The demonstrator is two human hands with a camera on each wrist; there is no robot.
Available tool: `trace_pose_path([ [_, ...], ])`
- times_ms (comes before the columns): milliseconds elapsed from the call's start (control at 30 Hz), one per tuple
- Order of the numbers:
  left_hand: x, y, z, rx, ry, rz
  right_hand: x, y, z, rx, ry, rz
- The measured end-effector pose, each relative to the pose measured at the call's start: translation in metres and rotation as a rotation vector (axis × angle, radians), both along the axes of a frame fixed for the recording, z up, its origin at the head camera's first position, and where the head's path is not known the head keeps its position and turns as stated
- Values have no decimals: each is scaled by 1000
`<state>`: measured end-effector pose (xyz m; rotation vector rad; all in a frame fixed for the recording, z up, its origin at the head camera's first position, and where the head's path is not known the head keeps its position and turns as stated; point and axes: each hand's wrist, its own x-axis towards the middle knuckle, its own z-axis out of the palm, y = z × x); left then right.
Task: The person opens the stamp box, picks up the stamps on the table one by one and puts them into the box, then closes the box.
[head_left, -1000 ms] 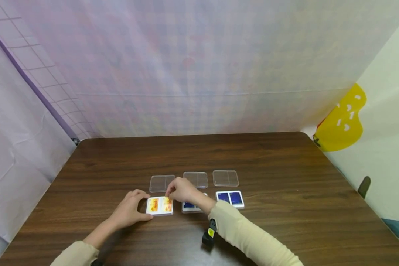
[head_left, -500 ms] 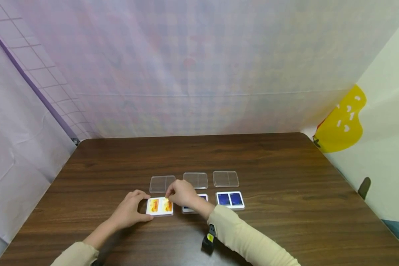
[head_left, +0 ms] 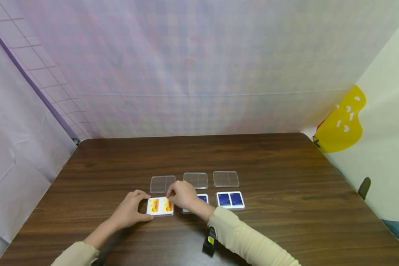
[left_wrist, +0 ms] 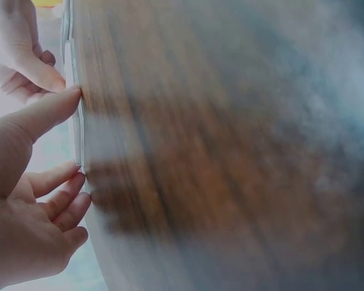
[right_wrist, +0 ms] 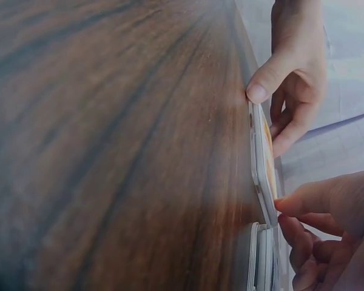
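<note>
A shallow two-compartment plastic card case (head_left: 160, 214) lies at the left of the front row, with white cards (head_left: 154, 205) printed orange and yellow in it. My left hand (head_left: 128, 211) holds this case by its left end, thumb at the near corner and fingers at the far one. At the far right corner, the right hand (head_left: 183, 195) pinches the edge of the right-hand card (head_left: 167, 207) with thumb and forefinger. The right wrist view shows those fingertips (right_wrist: 281, 205) at the rim of the case; how much of the card they grip is hidden.
Behind stand three clear lids in a row: left (head_left: 159, 184), middle (head_left: 201, 180) and right (head_left: 226, 178). A case with blue cards (head_left: 203, 198) is partly covered by the right hand; another blue-card case (head_left: 230, 206) lies farther right on the wooden table (head_left: 286, 177).
The right hand has shifted very slightly at the card's corner. Left hand and cases stay in place.
</note>
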<state>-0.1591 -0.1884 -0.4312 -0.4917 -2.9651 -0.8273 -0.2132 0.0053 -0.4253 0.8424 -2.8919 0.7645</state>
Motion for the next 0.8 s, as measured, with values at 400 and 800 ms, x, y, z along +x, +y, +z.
trace_pose_path([
  [400,1,-5,2,-18,31,-18,-10,9,0,-240,-83,90],
  [800,2,-7,3,-6,3,-22,-28,12,-4,-395,-244,34],
])
